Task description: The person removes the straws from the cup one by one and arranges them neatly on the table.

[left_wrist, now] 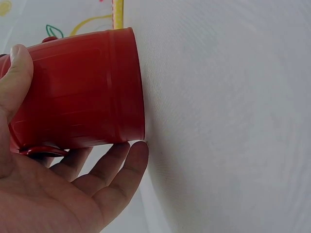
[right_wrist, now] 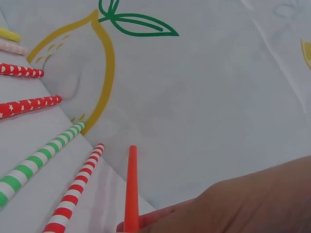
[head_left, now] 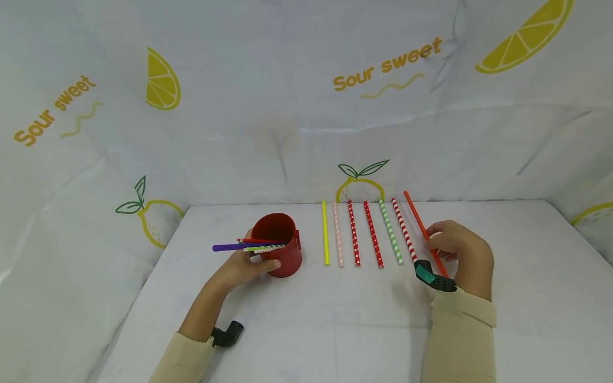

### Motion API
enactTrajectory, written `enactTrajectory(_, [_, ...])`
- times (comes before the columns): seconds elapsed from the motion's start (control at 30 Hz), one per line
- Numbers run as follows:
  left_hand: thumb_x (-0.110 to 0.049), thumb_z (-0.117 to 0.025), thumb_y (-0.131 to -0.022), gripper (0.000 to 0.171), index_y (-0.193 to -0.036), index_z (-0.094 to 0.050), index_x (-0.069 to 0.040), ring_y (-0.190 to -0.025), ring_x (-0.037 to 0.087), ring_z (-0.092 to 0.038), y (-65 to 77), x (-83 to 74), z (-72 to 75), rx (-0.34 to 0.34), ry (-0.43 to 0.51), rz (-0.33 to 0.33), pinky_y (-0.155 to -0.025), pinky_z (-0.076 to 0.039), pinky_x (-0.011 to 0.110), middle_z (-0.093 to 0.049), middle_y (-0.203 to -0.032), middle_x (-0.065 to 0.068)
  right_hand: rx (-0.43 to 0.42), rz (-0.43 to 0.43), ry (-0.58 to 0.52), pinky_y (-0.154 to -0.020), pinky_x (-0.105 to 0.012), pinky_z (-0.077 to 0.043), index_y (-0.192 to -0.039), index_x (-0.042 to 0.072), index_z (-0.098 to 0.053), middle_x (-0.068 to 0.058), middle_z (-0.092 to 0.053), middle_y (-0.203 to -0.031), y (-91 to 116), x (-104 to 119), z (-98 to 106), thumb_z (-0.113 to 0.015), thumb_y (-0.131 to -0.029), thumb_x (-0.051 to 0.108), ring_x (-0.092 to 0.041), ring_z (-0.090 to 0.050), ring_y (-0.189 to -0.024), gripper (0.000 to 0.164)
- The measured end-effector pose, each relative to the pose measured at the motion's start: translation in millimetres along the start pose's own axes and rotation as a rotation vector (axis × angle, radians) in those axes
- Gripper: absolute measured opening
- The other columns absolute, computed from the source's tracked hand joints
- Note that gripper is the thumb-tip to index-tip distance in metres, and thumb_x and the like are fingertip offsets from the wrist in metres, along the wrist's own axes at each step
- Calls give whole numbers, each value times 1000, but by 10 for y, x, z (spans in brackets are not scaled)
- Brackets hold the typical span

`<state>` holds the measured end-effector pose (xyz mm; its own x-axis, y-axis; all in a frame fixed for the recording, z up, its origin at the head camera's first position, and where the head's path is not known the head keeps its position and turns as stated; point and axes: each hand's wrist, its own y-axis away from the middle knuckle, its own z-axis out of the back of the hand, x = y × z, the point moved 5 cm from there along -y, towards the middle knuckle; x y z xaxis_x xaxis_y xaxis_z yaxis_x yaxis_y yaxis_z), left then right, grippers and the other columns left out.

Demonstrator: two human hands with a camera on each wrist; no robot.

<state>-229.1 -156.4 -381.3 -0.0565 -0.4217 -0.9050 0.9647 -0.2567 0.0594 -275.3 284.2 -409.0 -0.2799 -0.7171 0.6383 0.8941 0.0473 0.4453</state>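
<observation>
My left hand grips a small red bucket around its side, thumb across the front and fingers behind. Several straws lean out over the bucket's left rim, among them a purple straw. In the left wrist view the bucket stands with its base against the white table. On the right, my right hand pinches a plain orange-red straw near its middle. The right wrist view shows this straw rising from the fingers, its far end tilted up. Nearest to it lies a red-and-white striped straw.
Left of the striped straw lie a green-and-white straw, two red patterned straws, a pale pink straw and a yellow straw, in a row on the white table. A white sheet with lemon drawings hangs behind.
</observation>
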Motion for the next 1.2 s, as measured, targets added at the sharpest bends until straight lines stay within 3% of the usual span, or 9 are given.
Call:
enactTrajectory(0.37, [-12,-80,-87,76,-147,-35,-5,-138,40,-36,4,-2,11,1,-7,-9,-95,-52,52,-46,-145,16,-34,-51,26,-63,-34,-42,-130,-6,-49,-8,-52,-78,-48,-67,-22,-59,-90,16,-19,-49,-65,47])
enactTrajectory(0.53, [-12,-79,-87,76,-148,-33,-4,-139,41,-35,-20,40,15,3,-20,-18,-95,-51,53,-45,-146,18,-85,-55,29,-66,-35,-44,-118,-5,-55,-11,-52,-89,-100,-57,-45,-67,-90,24,-23,-50,-78,42])
enactTrajectory(0.7, [-17,-81,-86,79,-149,-35,-7,-139,40,-36,-114,244,14,-7,-13,-14,-94,-52,54,-46,-146,15,-134,-60,36,-68,-38,-46,-107,-6,-58,-16,-54,-91,-140,-61,-61,-66,-88,20,-29,-51,-85,33])
enactTrajectory(0.83, [-24,-83,-84,80,-148,-37,-13,-139,38,-36,-174,381,21,-9,-11,-12,-93,-52,53,-47,-146,10,-207,-104,26,-71,-42,-49,-112,-9,-58,-21,-57,-97,-149,-94,-41,-63,-88,15,-36,-52,-91,34])
enactTrajectory(1.2, [-28,-84,-82,80,-146,-38,-15,-138,36,-38,-184,405,28,-9,-8,-20,-92,-53,52,-48,-144,8,-314,-194,-35,-74,-46,-51,-120,-8,-54,-28,-53,-107,-178,-138,-36,-59,-92,12,-41,-50,-98,36])
